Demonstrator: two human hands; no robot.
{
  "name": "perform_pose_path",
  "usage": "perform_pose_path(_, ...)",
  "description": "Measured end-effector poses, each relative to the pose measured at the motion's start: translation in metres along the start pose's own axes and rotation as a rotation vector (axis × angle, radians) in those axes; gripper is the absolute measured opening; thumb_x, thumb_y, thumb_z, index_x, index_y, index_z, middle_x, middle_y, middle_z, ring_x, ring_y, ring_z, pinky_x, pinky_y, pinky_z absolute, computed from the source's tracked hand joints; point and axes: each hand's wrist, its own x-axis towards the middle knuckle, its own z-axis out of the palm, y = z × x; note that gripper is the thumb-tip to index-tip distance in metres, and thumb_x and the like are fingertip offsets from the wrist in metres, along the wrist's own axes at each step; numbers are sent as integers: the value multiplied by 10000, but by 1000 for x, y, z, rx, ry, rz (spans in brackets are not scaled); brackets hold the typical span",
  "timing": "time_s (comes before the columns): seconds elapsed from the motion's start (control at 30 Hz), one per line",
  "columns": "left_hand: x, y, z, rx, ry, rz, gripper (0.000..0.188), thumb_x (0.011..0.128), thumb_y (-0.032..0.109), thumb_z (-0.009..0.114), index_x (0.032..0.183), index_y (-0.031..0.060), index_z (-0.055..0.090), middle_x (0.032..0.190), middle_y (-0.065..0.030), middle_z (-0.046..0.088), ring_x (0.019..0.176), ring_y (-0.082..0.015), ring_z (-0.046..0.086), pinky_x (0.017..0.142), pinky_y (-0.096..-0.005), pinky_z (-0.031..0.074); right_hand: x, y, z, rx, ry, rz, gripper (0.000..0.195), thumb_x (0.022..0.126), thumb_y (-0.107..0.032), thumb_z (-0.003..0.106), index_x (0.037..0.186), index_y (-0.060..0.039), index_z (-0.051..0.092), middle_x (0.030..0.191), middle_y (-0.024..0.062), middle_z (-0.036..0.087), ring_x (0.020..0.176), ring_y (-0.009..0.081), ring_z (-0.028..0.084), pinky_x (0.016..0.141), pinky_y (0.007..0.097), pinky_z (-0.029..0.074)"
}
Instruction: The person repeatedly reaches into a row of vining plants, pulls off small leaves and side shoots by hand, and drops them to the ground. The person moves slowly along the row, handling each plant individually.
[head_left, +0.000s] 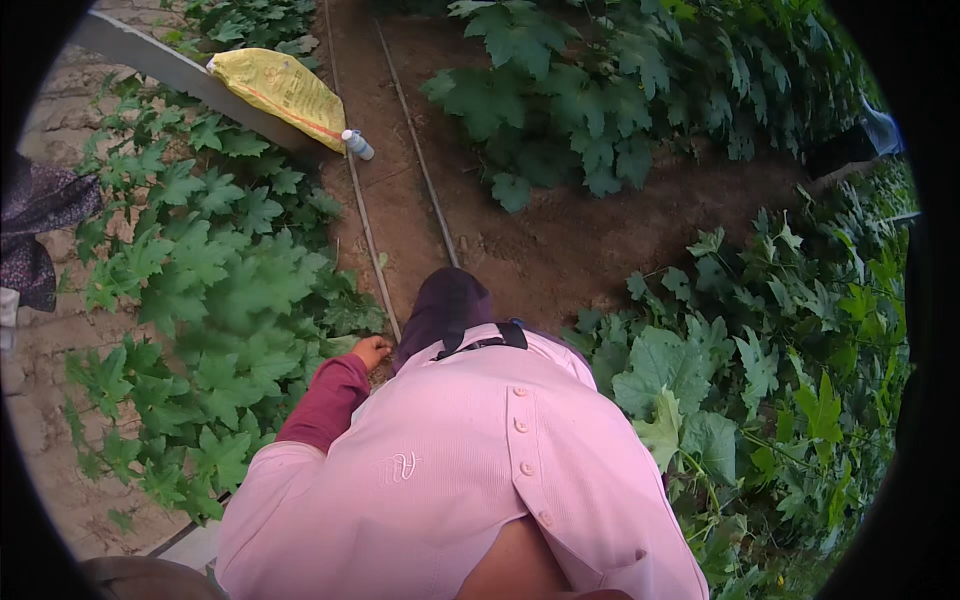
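Observation:
My left hand (373, 351) hangs low beside my left thigh, its fingers curled in. No object shows in it, though the inside of the hand is hidden. Close by it are the lobed green leaves (352, 304) of a plant row and a thin irrigation pipe (367, 225) lying along the soil. My right hand is out of view. Farther up the dirt path (390, 195) ahead of me, a yellow woven sack (281, 94) leans by a low slab-like wall (187, 79). A white plastic bottle (358, 145) stands beside the sack's lower corner.
A second pipe (420, 142) runs along the path. Dense leafy plants (540, 97) rise ahead on the right, with leafy vines (720, 375) on my near right. A dark container with blue material (847, 146) sits far right. Dark patterned cloth (49, 210) shows at the left edge.

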Motion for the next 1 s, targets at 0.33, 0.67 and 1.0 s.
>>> perform_pose_path(0.33,182,147,-168,313,-127,382,246,845,73,605,1080,1,596,863,-96,656,747,-161,636,682,-299,513,-128,-92,59,45,2,115,242,850,-171,575,1058,-47,561,838,70,621,662,146,568,581,286,457)
perform_pose_path(0.67,296,118,-321,-167,87,229,221,870,70,556,1077,-2,581,884,-92,643,718,-166,632,664,-294,515,-282,-338,60,82,-234,-457,250,844,-152,587,1064,-34,567,843,69,621,695,146,570,620,287,462)
perform_pose_path(1.0,287,78,-323,-223,-28,102,210,886,103,561,1058,-14,582,894,-99,639,727,-178,631,643,-313,522,-311,-641,-25,312,-169,-1118,258,839,-133,600,1070,-21,572,849,68,620,727,145,573,659,288,468)
